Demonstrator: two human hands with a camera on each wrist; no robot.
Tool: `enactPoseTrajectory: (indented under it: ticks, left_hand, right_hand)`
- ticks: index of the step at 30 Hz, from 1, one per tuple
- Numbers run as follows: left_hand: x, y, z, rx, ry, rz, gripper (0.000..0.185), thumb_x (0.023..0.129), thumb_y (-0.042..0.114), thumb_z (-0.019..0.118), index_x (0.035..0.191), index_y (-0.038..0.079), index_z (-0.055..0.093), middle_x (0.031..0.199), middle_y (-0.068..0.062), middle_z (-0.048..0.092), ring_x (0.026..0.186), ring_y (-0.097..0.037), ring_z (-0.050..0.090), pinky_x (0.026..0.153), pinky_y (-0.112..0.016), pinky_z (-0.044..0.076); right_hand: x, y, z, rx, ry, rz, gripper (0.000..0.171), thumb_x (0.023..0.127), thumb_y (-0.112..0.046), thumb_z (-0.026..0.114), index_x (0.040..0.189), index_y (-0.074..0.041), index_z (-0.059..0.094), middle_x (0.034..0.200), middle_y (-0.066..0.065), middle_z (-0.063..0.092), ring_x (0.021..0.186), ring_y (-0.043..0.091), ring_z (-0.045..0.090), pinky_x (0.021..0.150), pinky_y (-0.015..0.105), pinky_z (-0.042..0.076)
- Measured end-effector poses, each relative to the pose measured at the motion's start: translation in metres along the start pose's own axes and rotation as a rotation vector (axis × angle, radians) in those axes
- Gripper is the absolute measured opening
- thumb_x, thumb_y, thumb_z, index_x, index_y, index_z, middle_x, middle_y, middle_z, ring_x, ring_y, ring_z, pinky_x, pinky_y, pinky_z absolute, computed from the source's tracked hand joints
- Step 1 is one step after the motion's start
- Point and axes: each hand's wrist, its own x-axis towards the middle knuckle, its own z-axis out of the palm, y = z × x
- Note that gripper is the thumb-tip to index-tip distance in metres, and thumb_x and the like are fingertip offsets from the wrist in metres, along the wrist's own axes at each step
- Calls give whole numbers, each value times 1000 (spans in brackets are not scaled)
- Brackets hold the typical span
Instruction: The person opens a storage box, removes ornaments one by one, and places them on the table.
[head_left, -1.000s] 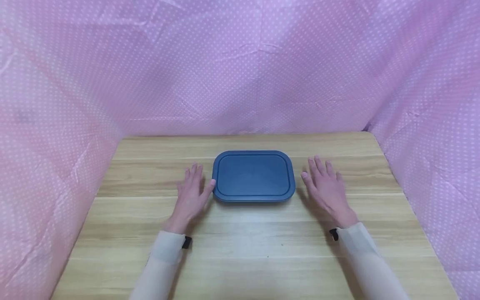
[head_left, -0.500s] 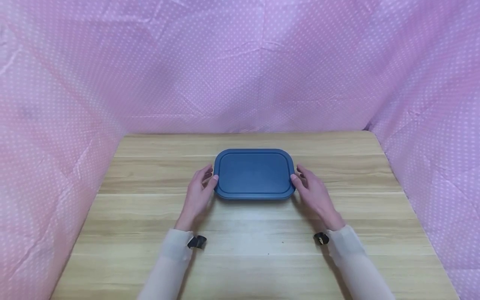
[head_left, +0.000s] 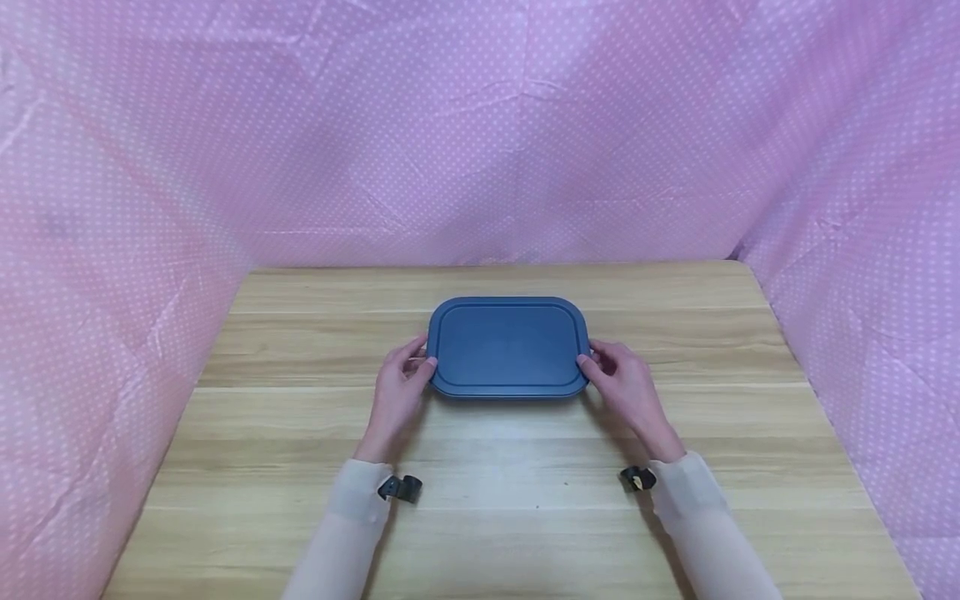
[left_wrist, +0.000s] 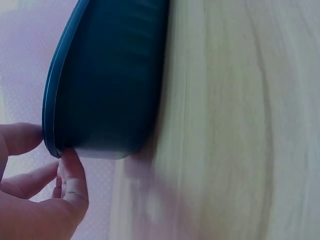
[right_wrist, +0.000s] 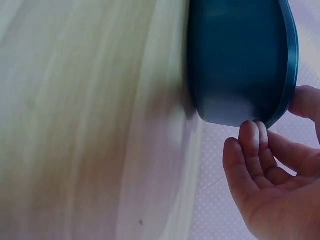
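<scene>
A dark blue rectangular food container [left_wrist: 110, 85] with rounded corners stands on the wooden table, its lid [head_left: 508, 346] on top. At the lid's left end my left hand [head_left: 397, 392] pinches the rim, thumb on top and fingertips below the edge; the left wrist view shows these fingertips at the lid's underside. My right hand [head_left: 630, 392] grips the opposite end likewise, its thumb on the lid's top. Seen from the right wrist, its fingers [right_wrist: 252, 145] curl up under the rim beside the container wall. The container's inside is hidden by the lid.
The light wooden table [head_left: 495, 533] has rounded far corners. Pink cloth with white dots [head_left: 487, 150] hangs behind it and along both sides. Black bands [head_left: 401, 488] show at the wrists.
Both hands have come inward from beside the container, and their fingers have bent round the lid's ends. In the last half second they have settled onto the rim.
</scene>
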Motion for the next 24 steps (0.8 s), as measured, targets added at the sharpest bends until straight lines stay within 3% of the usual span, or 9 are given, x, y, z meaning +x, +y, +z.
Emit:
enactPoseTrajectory:
  ticks: [4,8,24]
  left_hand:
    - [2,1,1,-59,30,-12,46,100,8,66,144,0,59,128,-18,63,112,-29,62,87,-23,53]
    - [4,2,0,-97,36,-34,45,100,7,66,144,0,60,128,-18,63,113,-29,62,82,-14,51]
    - [15,1,-14,-57,45,-114,47,102,14,66,147,4,59,131,-14,61,121,-27,59,90,-22,51]
  right_hand:
    - [2,-4,0,3,0,-4,47,103,-26,64,136,7,63,106,16,66,97,30,60,86,41,51]
    - [5,-7,1,9,3,-13,47,103,-25,65,138,7,63,105,16,66,96,30,60,86,41,51]
    - [19,-21,13,-49,20,-50,46,101,-24,67,136,6,64,101,16,67,92,30,60,81,40,50]
